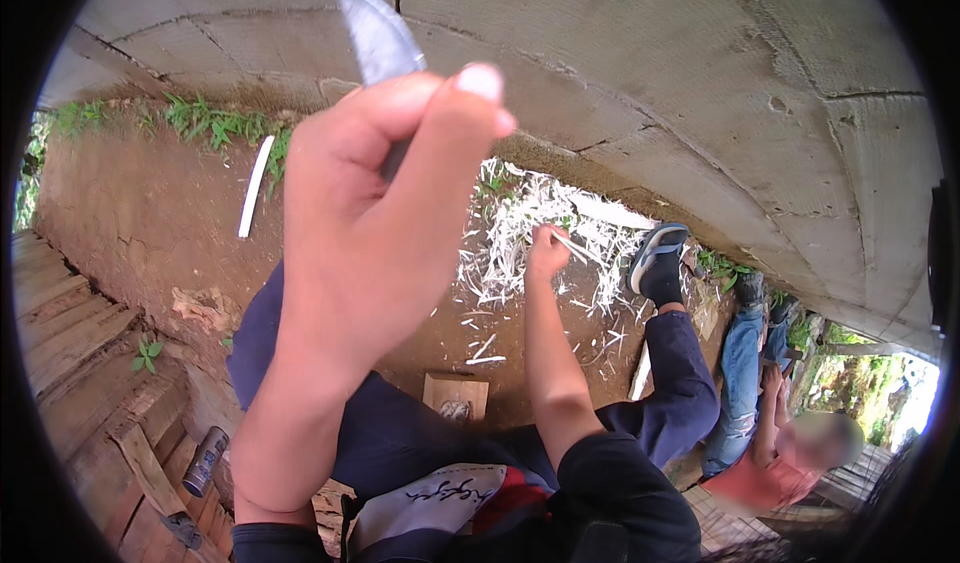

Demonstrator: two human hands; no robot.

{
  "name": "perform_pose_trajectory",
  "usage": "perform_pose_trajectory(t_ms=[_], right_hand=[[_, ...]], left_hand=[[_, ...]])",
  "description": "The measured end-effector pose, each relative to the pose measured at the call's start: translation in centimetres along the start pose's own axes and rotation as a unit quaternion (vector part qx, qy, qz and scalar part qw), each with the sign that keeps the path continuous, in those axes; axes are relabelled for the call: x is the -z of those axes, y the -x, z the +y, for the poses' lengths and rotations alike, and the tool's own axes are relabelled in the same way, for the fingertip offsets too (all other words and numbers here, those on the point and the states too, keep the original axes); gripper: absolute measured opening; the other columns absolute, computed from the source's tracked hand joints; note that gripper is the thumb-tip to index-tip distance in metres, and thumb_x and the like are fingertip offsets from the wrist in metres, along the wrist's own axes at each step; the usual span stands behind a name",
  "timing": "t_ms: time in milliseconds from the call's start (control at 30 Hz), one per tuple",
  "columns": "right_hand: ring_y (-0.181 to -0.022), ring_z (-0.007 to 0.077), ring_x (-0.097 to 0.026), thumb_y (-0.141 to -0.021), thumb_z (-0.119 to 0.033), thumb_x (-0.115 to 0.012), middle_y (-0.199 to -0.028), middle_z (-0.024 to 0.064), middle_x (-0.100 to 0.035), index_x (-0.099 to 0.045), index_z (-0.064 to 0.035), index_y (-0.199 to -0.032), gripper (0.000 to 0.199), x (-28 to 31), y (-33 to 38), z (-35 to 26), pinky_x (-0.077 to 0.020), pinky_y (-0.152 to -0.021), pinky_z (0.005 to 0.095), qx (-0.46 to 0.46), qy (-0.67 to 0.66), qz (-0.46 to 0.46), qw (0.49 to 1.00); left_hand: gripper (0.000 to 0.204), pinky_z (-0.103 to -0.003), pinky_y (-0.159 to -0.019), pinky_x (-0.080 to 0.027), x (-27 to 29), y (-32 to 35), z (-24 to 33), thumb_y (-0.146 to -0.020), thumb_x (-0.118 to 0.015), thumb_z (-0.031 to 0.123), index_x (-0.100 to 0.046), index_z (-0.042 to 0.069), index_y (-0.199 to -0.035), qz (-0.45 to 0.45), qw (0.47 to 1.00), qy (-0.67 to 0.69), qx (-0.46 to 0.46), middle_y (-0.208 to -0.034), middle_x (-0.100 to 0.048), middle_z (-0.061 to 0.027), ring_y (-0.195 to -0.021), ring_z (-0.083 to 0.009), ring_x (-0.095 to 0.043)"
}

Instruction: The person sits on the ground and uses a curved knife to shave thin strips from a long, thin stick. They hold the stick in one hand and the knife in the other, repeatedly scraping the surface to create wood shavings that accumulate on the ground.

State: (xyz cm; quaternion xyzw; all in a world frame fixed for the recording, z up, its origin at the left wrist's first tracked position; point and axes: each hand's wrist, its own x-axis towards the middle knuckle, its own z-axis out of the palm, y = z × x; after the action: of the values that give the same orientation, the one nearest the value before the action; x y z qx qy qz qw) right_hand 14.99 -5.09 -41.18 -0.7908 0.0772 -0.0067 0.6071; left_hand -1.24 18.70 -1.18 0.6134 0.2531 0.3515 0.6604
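Knife blade [375,38] grey, curved, left hand [365,233] gripping

A short curved grey knife blade [378,38] points up at the upper centre. Thin pale sticks [574,247] slant at the frame's middle right.
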Motion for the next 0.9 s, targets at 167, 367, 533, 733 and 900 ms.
perform_pose_trajectory(t_ms=[167, 367, 533, 733, 900], right_hand=[[-0.080, 0.0196, -0.067, -0.094, -0.001, -0.057, -0.095, 0.0177, -0.065, -0.060, 0.0037, -0.098, 0.006, 5.3, -1.0, -1.9, -0.0611, -0.070, 0.0313, -0.030, -0.105, -0.002, 0.994], [-0.094, 0.0311, -0.069, -0.083, 0.009, -0.058, -0.109, 0.0150, -0.068, -0.065, -0.0034, -0.104, 0.026, 2.6, -6.4, -7.2, -0.0560, -0.090, 0.0366, 0.426, 0.292, -0.213, 0.830], [-0.098, 0.0311, -0.070, -0.079, 0.006, -0.059, -0.125, 0.0093, -0.066, -0.072, -0.0123, -0.109, 0.037, 3.8, -4.0, -4.9, -0.0584, -0.089, 0.0403, 0.380, 0.444, -0.347, 0.734], [-0.106, 0.0275, -0.069, -0.079, 0.002, -0.062, -0.130, 0.0077, -0.065, -0.072, -0.0165, -0.112, 0.039, 8.7, 0.3, -5.2, -0.0602, -0.088, 0.0384, 0.421, 0.429, -0.517, 0.609], [-0.106, 0.0295, -0.069, -0.082, -0.002, -0.062, -0.130, 0.0088, -0.063, -0.069, -0.0155, -0.115, 0.036, 7.6, -3.7, -7.5, -0.0605, -0.086, 0.0409, 0.445, 0.515, -0.407, 0.609]], left_hand=[[0.028, -0.020, -0.061, -0.038, -0.7, 1.2, 1.5, -0.101, -0.059, 0.021, -0.073, 0.000, -0.089, -0.063, 0.997, 0.004, 0.035, -0.071, -0.063, 0.0016, -0.063, -0.0039, -0.049], [0.027, -0.021, -0.059, -0.038, -1.8, 0.2, 1.6, -0.100, -0.060, 0.021, -0.073, 0.001, -0.090, -0.063, 0.997, -0.022, 0.024, -0.068, -0.060, 0.0025, -0.061, -0.0037, -0.048], [0.023, -0.021, -0.057, -0.038, -3.2, 0.4, 1.5, -0.098, -0.063, 0.019, -0.073, 0.001, -0.089, -0.087, 0.993, -0.072, 0.032, -0.067, -0.059, 0.0028, -0.061, -0.0033, -0.048], [0.022, -0.021, -0.055, -0.037, -3.9, 1.1, 1.4, -0.097, -0.065, 0.019, -0.073, 0.000, -0.088, -0.105, 0.992, -0.070, 0.016, -0.062, -0.055, 0.0052, -0.058, -0.0031, -0.047], [0.027, -0.026, -0.049, -0.034, -5.0, 1.6, 1.1, -0.094, -0.063, 0.018, -0.064, -0.001, -0.075, -0.081, 0.995, -0.065, 0.003, -0.055, -0.047, 0.0006, -0.050, -0.0094, -0.043]])
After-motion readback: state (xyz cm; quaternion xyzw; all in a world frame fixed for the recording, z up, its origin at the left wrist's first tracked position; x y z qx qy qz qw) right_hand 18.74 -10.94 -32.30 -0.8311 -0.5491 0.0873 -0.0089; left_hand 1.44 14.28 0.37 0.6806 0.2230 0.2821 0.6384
